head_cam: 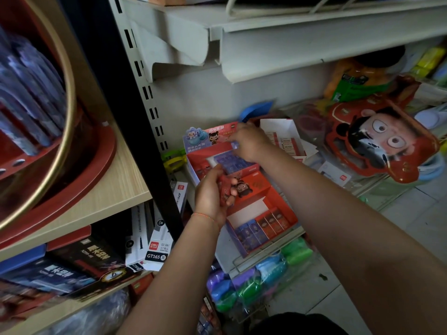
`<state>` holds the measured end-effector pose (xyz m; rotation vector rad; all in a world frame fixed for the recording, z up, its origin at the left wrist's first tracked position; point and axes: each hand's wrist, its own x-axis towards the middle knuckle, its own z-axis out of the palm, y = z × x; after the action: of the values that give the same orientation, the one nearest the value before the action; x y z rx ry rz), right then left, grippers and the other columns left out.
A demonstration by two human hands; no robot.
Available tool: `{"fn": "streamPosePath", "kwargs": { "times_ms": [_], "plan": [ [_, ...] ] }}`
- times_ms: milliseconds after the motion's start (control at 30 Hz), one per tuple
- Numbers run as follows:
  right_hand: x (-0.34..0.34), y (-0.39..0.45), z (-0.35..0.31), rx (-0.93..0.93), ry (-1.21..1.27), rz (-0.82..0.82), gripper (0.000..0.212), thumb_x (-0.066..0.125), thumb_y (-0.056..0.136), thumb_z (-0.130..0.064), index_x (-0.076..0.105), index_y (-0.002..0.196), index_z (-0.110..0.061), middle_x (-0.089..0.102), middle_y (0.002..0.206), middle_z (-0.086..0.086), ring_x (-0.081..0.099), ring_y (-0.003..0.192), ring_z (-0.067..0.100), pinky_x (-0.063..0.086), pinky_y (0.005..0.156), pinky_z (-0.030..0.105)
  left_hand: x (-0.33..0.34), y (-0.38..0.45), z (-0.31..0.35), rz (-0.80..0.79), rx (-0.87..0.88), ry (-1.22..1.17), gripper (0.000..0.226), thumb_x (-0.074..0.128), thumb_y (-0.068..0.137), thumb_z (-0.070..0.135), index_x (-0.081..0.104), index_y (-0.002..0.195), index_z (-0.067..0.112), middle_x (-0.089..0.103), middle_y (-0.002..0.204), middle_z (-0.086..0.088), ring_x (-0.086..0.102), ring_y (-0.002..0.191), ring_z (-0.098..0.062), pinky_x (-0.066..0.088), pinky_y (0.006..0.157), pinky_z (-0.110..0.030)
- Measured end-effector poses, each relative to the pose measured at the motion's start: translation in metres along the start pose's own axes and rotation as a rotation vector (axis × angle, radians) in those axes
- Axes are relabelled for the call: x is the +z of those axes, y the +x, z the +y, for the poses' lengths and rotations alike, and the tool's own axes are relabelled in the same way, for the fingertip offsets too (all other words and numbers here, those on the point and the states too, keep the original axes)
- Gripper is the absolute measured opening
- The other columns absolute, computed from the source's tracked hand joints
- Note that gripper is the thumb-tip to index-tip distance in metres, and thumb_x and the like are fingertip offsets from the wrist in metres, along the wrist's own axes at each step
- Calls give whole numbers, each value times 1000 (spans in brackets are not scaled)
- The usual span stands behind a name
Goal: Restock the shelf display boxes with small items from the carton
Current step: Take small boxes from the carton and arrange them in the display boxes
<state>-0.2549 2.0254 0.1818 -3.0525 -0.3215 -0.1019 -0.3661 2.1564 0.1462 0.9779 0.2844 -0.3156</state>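
1. Left hand (212, 192) grips small red packets (224, 189) above the lower display box (263, 213).
2. Right hand (249, 141) pinches a purple item (234, 145) over the upper display box (217, 160).
3. Both boxes are partly filled; gaps remain. The white carton (283, 139) behind still holds stock.
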Motion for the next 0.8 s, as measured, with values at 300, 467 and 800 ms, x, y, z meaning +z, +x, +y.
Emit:
{"fn": "streamPosePath", "kwargs": {
  "times_ms": [300,467,800],
  "plan": [
    [-6,-12,-10,81,-98,-16,24,55,94,-19,70,113,-15,50,131,9,43,122,28,39,100,40,4,-12,10,-51,-50,-138,19,43,97,25,55,86,15,57,63,-8,47,47,-15,29,34,-16],
    [-60,-48,-23,-18,413,-399,31,65,88,-45,74,95,-17,69,84,0,62,80,15,47,73,30,14,-13,15,-70,-118,-405,19,42,98,19,55,107,7,60,92,-14,61,77,-22,57,58,-25],
    [-65,-71,-23,27,641,-298,69,80,80,-21,47,140,-14,60,103,-2,61,76,7,51,66,22,16,-18,16,99,-64,-106,21,42,99,17,60,103,6,66,83,-11,65,69,-19,56,54,-27]
  ]
}}
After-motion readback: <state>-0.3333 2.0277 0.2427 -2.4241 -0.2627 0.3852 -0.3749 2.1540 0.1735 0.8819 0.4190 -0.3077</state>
